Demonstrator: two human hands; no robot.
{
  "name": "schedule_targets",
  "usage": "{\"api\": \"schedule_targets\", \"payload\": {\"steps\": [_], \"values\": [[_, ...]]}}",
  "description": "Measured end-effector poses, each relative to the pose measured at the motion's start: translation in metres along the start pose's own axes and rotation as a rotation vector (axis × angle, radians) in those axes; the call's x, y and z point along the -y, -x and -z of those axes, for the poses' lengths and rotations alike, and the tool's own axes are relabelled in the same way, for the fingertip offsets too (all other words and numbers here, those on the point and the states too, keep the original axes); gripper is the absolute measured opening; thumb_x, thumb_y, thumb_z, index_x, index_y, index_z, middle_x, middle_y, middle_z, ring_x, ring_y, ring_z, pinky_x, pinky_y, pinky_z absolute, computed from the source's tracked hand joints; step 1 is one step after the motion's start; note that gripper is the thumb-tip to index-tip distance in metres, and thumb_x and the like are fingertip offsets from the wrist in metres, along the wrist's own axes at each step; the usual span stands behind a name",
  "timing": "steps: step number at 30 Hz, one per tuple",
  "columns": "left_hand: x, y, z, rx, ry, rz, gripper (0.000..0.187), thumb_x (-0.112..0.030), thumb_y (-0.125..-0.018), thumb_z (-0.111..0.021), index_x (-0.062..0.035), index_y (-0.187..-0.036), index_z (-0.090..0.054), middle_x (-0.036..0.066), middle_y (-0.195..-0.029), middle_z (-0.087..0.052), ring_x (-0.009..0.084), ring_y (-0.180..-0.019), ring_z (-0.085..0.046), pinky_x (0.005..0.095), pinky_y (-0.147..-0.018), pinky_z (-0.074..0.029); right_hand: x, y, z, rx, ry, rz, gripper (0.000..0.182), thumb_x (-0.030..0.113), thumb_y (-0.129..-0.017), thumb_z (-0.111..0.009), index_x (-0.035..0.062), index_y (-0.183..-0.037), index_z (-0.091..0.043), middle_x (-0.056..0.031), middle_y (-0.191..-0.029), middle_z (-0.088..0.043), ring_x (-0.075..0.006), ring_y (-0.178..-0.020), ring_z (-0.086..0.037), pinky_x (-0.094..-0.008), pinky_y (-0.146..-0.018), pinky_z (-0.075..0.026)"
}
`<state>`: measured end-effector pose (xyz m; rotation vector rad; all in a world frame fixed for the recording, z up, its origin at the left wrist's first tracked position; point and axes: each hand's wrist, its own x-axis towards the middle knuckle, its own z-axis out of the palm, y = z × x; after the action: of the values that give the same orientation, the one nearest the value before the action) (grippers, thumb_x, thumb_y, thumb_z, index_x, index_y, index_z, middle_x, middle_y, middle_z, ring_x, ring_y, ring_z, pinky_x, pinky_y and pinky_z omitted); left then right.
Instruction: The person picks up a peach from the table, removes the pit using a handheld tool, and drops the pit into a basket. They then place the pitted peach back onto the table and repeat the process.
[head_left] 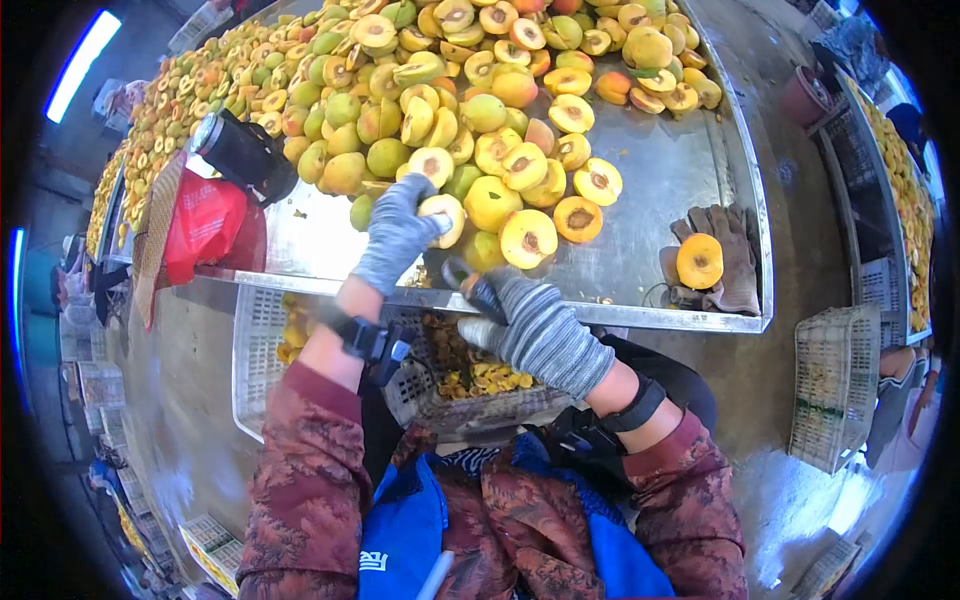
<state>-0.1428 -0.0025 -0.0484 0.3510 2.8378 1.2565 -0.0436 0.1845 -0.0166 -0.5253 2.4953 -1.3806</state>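
Note:
My left hand (400, 233), in a grey glove, has its fingers around a halved peach (442, 219) at the near edge of the fruit pile. To its right, my gloved right hand (535, 325) is closed around a dark-handled tool (482, 292) above the metal table's front edge. The tool's working end is hard to make out. Just beyond my hands lie whole and halved peaches (493, 204), several with their cut faces up. Under the table edge, a crate (410, 392) holds yellow fruit pieces.
A brown glove (738, 262) with a peach half (699, 261) on it lies at the table's right corner. A black container (245, 155) and a red bag (205, 220) are at the left. Another crate (835, 388) stands on the floor at right, near a person's arm.

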Motion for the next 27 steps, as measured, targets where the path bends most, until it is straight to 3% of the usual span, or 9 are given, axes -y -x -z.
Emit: {"api": "schedule_targets", "payload": {"steps": [1,3,7,12,15,18,20,25,27], "values": [[-0.008,0.006,0.01,0.031,0.368,0.129,0.031,-0.013,-0.068,-0.067,-0.0013,-0.094,-0.054,0.009,-0.088,-0.057,0.0177,-0.083,-0.056,0.0302,-0.075,-0.046,0.001,-0.001,-0.001,-0.118,-0.023,-0.008,0.04,0.026,-0.072,-0.068,0.0008,-0.1,-0.053,-0.0194,-0.078,-0.059,-0.0346,-0.074,-0.059,-0.0371,-0.064,-0.047],[-0.024,0.026,0.023,0.002,0.504,0.189,0.031,-0.014,-0.069,-0.068,-0.0013,-0.094,-0.055,0.005,-0.088,-0.056,0.0121,-0.082,-0.054,0.0253,-0.074,-0.045,0.005,0.0,-0.004,-0.172,-0.148,-0.034,0.044,0.026,-0.07,-0.071,-0.0018,-0.098,-0.051,-0.0187,-0.074,-0.058,-0.0319,-0.071,-0.06,-0.0346,-0.061,-0.047],[-0.059,0.058,0.025,-0.093,0.911,0.214,0.027,-0.015,-0.07,-0.067,-0.0028,-0.092,-0.057,0.005,-0.09,-0.057,0.0132,-0.085,-0.054,0.0252,-0.078,-0.044,0.017,-0.003,-0.009,-0.225,-0.072,-0.001,0.04,0.024,-0.071,-0.071,-0.0036,-0.092,-0.05,-0.0165,-0.072,-0.059,-0.0279,-0.067,-0.06,-0.0341,-0.058,-0.046],[-0.043,0.068,-0.014,-0.366,1.241,0.237,0.034,-0.03,-0.082,-0.056,-0.0034,-0.102,-0.053,0.012,-0.096,-0.058,0.0203,-0.088,-0.058,0.0301,-0.078,-0.049,0.005,-0.004,-0.04,-0.208,-0.11,0.051,0.039,0.028,-0.073,-0.067,-0.0028,-0.091,-0.051,-0.02,-0.071,-0.057,-0.0349,-0.064,-0.057,-0.0397,-0.057,-0.044],[-0.048,0.067,-0.016,-0.192,1.592,0.41,0.038,-0.037,-0.086,-0.048,-0.0033,-0.104,-0.051,0.014,-0.096,-0.058,0.0229,-0.086,-0.058,0.032,-0.077,-0.05,-0.002,0.0,-0.049,-0.235,-0.129,0.036,0.042,0.035,-0.075,-0.063,-0.0003,-0.095,-0.053,-0.0211,-0.068,-0.056,-0.0375,-0.064,-0.056,-0.0436,-0.057,-0.043],[-0.041,0.07,-0.016,-0.251,1.322,0.364,0.039,-0.039,-0.089,-0.043,-0.0028,-0.103,-0.05,0.014,-0.094,-0.059,0.0249,-0.082,-0.059,0.0356,-0.074,-0.05,0.011,0.0,-0.031,-0.014,-0.011,-0.06,0.044,0.029,-0.074,-0.063,-0.0036,-0.1,-0.047,-0.0241,-0.077,-0.056,-0.0389,-0.074,-0.056,-0.0439,-0.065,-0.045],[-0.044,0.074,-0.011,-0.266,1.068,0.188,0.041,-0.039,-0.09,-0.038,-0.0026,-0.105,-0.049,0.014,-0.092,-0.058,0.0248,-0.082,-0.059,0.0359,-0.074,-0.05,0.011,0.001,-0.031,-0.093,-0.047,-0.027,0.045,0.03,-0.074,-0.064,-0.0032,-0.1,-0.049,-0.0238,-0.075,-0.057,-0.039,-0.072,-0.057,-0.0431,-0.062,-0.045],[-0.052,0.08,-0.009,-0.275,1.267,0.19,0.038,-0.034,-0.092,-0.034,-0.0019,-0.105,-0.048,0.014,-0.095,-0.058,0.0227,-0.085,-0.057,0.0327,-0.077,-0.048,0.01,-0.001,-0.036,-0.168,-0.119,0.033,0.053,0.018,-0.074,-0.064,-0.0046,-0.115,-0.042,-0.0253,-0.088,-0.057,-0.0391,-0.081,-0.057,-0.0405,-0.067,-0.048],[-0.054,0.084,-0.008,-0.284,0.868,-0.012,0.029,-0.023,-0.091,-0.041,0.0027,-0.101,-0.051,0.011,-0.094,-0.057,0.0163,-0.084,-0.055,0.028,-0.077,-0.046,0.015,-0.001,-0.032,-0.156,-0.1,0.012,0.053,0.015,-0.073,-0.063,-0.0045,-0.118,-0.04,-0.0249,-0.089,-0.056,-0.0387,-0.083,-0.057,-0.0408,-0.069,-0.047]]}}
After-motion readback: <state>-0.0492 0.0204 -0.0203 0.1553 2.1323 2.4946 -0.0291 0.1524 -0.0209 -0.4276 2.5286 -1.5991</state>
